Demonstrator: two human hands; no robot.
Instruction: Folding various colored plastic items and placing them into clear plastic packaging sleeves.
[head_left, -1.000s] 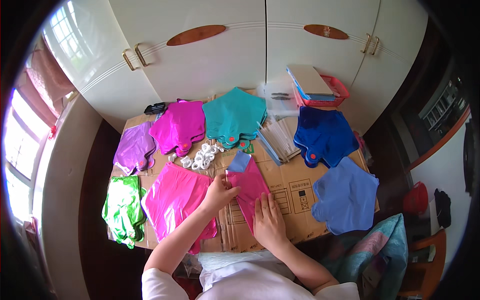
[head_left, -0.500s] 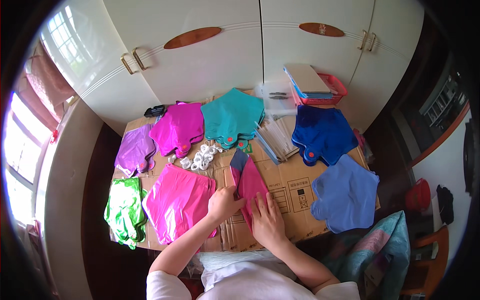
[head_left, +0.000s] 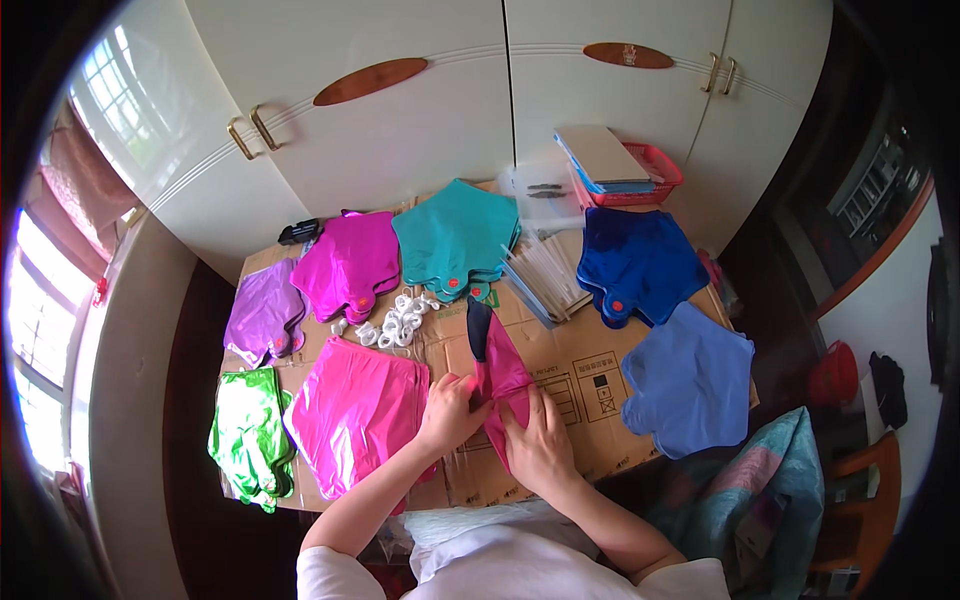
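A folded pink foil balloon (head_left: 508,372), flat and without air, stands out from between my hands over the middle of the cardboard. One dark flap shows at its far tip. My left hand (head_left: 452,412) is closed on its left edge, fingers curled in. My right hand (head_left: 540,440) grips the right side, with the thumb pressed toward the left hand. The near end of the balloon is partly hidden by my hands. Just left of them lies a stack of bright pink foil balloons (head_left: 355,415). White ribbon coils (head_left: 400,318) lie beyond my left hand.
On the cardboard (head_left: 590,435) lie star-shaped foil stacks: green (head_left: 250,435), lilac (head_left: 265,310), magenta (head_left: 348,262), teal (head_left: 458,235), dark blue (head_left: 640,260) and light blue (head_left: 690,380). Thin white sticks (head_left: 545,275) and a red basket (head_left: 655,175) stand farther back, before white cabinets (head_left: 400,130).
My right fingers have curled from lying flat on the pink balloon to gripping it. The balloon is folded narrower, its far flap now darker. The view has shifted slightly.
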